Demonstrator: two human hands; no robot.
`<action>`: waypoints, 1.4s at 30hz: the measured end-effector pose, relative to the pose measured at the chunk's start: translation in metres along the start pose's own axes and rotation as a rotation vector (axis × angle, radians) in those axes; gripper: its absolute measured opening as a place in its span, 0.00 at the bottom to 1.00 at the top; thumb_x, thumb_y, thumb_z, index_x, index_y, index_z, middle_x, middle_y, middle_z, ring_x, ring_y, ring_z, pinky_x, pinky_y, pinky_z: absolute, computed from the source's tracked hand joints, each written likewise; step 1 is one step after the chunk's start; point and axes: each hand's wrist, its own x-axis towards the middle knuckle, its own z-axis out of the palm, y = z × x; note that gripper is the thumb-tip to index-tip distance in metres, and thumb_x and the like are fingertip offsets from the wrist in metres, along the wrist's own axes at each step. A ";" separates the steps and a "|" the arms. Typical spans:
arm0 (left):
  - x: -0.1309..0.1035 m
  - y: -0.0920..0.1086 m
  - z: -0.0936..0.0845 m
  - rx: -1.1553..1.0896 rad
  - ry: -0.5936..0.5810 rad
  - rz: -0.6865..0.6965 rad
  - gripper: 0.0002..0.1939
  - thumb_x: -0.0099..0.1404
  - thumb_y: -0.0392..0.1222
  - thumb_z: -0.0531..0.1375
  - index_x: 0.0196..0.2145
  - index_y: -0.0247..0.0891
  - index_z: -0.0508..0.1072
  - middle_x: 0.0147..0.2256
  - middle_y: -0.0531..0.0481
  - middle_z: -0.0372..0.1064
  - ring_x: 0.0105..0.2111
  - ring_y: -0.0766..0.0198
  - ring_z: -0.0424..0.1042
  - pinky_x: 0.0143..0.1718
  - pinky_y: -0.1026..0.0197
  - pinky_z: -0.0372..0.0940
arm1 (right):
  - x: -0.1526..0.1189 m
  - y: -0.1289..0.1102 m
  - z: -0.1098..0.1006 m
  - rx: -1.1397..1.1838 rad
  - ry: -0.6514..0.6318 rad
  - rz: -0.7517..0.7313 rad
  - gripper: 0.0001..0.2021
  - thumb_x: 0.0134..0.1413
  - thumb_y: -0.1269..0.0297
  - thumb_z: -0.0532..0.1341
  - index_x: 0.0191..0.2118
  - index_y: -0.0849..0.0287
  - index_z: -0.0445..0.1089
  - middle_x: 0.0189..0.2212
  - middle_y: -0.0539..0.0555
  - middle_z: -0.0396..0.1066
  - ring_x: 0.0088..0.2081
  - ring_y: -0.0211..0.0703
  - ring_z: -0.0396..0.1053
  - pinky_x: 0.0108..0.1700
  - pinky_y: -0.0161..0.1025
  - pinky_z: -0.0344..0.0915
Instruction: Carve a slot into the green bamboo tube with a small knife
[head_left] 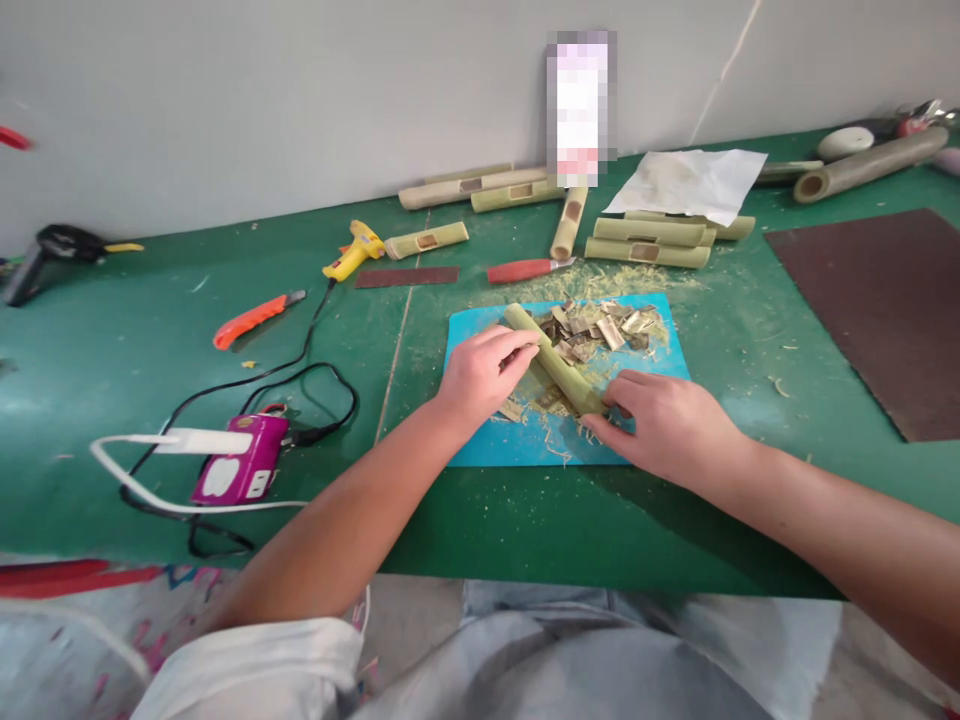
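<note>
A green bamboo tube point(559, 362) lies slantwise over a blue mat point(480, 450), its upper end pointing away to the left. My right hand point(664, 415) grips the near end between thumb and fingers. Against the tube's left side, nearer the far end, my left hand point(487, 372) is closed with its fingertips on the bamboo. Whether the fingers also hold something small is hidden. Bamboo chips point(611, 332) and fine shavings are heaped on the mat just behind the tube.
Behind the mat lie a red-handled knife point(521, 270) and several notched bamboo tubes point(649, 250). To the left are an orange utility knife point(255, 320), a yellow glue gun point(356, 250) and a purple power strip point(251, 455) with cords. A dark brown sheet point(870, 310) lies right.
</note>
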 end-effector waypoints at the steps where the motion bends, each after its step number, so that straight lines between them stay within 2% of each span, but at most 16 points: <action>1: 0.000 -0.001 0.000 -0.004 0.005 -0.001 0.07 0.68 0.34 0.61 0.42 0.35 0.78 0.34 0.47 0.77 0.32 0.67 0.74 0.36 0.64 0.70 | 0.000 0.000 0.000 -0.001 0.002 -0.001 0.16 0.60 0.53 0.57 0.28 0.59 0.68 0.27 0.52 0.69 0.27 0.38 0.65 0.28 0.38 0.50; 5: 0.003 -0.004 0.002 -0.021 0.015 0.026 0.07 0.68 0.34 0.60 0.41 0.35 0.79 0.36 0.46 0.77 0.34 0.65 0.75 0.39 0.62 0.71 | -0.001 0.001 0.001 0.001 0.008 0.001 0.16 0.60 0.53 0.56 0.29 0.59 0.68 0.28 0.52 0.69 0.27 0.39 0.64 0.28 0.38 0.50; 9: 0.000 -0.002 0.005 -0.001 -0.010 0.041 0.07 0.69 0.36 0.59 0.39 0.34 0.78 0.33 0.46 0.76 0.32 0.65 0.74 0.35 0.62 0.70 | -0.001 0.001 0.002 0.000 0.016 0.000 0.16 0.60 0.53 0.56 0.29 0.59 0.68 0.28 0.53 0.69 0.27 0.39 0.64 0.28 0.38 0.49; 13: -0.007 0.005 0.007 0.079 -0.142 0.250 0.12 0.72 0.40 0.55 0.43 0.32 0.77 0.31 0.46 0.74 0.31 0.64 0.74 0.33 0.62 0.70 | -0.001 0.000 0.001 -0.002 0.000 0.014 0.15 0.60 0.53 0.56 0.28 0.58 0.67 0.27 0.52 0.68 0.27 0.39 0.64 0.28 0.38 0.50; 15: -0.008 0.004 0.008 0.107 -0.157 0.301 0.12 0.73 0.39 0.55 0.44 0.32 0.77 0.31 0.46 0.74 0.32 0.64 0.74 0.34 0.62 0.70 | 0.000 -0.001 0.000 -0.009 -0.013 0.017 0.15 0.60 0.53 0.56 0.28 0.58 0.67 0.27 0.52 0.68 0.27 0.39 0.64 0.29 0.38 0.50; 18: -0.005 0.000 0.007 0.150 -0.064 0.263 0.12 0.72 0.38 0.55 0.41 0.31 0.77 0.32 0.44 0.75 0.31 0.63 0.74 0.35 0.62 0.70 | 0.000 -0.001 0.000 -0.018 -0.012 0.017 0.16 0.61 0.53 0.56 0.28 0.58 0.67 0.27 0.52 0.68 0.28 0.39 0.64 0.29 0.38 0.50; 23: -0.005 0.004 0.007 0.142 -0.132 0.325 0.13 0.73 0.39 0.54 0.45 0.32 0.77 0.31 0.46 0.74 0.31 0.64 0.74 0.33 0.63 0.70 | 0.000 0.000 0.000 -0.002 -0.020 0.008 0.16 0.61 0.54 0.56 0.28 0.58 0.67 0.27 0.52 0.69 0.27 0.38 0.64 0.29 0.38 0.50; 27: -0.006 0.006 0.009 0.161 -0.034 0.265 0.13 0.73 0.38 0.54 0.40 0.31 0.78 0.31 0.44 0.75 0.31 0.63 0.74 0.34 0.62 0.71 | 0.000 0.000 -0.001 -0.004 -0.013 -0.001 0.16 0.61 0.54 0.56 0.28 0.58 0.68 0.28 0.53 0.70 0.28 0.38 0.64 0.29 0.38 0.50; 31: -0.008 0.008 0.012 0.088 -0.150 0.314 0.13 0.73 0.39 0.53 0.45 0.33 0.77 0.32 0.44 0.75 0.33 0.63 0.75 0.36 0.61 0.72 | 0.000 -0.001 -0.002 -0.005 -0.040 0.007 0.15 0.61 0.55 0.56 0.28 0.58 0.68 0.29 0.52 0.70 0.28 0.38 0.65 0.29 0.38 0.51; 35: -0.008 0.010 0.010 0.149 -0.041 0.206 0.13 0.73 0.39 0.54 0.40 0.32 0.78 0.31 0.44 0.74 0.31 0.63 0.74 0.34 0.61 0.71 | 0.000 -0.001 -0.002 -0.016 -0.032 0.014 0.16 0.61 0.53 0.56 0.28 0.59 0.68 0.29 0.53 0.70 0.28 0.39 0.65 0.29 0.38 0.50; 39: -0.009 0.010 0.010 0.068 -0.158 0.294 0.14 0.74 0.40 0.53 0.45 0.32 0.77 0.32 0.45 0.75 0.32 0.63 0.74 0.35 0.61 0.71 | 0.000 -0.001 -0.001 -0.001 -0.045 0.008 0.15 0.61 0.54 0.56 0.28 0.58 0.68 0.28 0.52 0.70 0.28 0.39 0.65 0.29 0.38 0.50; 42: -0.008 0.007 0.010 0.143 -0.053 0.195 0.14 0.73 0.38 0.53 0.42 0.31 0.78 0.32 0.43 0.75 0.32 0.63 0.74 0.35 0.60 0.72 | 0.000 0.000 0.000 -0.007 -0.018 0.017 0.17 0.61 0.53 0.56 0.27 0.58 0.68 0.28 0.52 0.69 0.27 0.38 0.64 0.29 0.38 0.50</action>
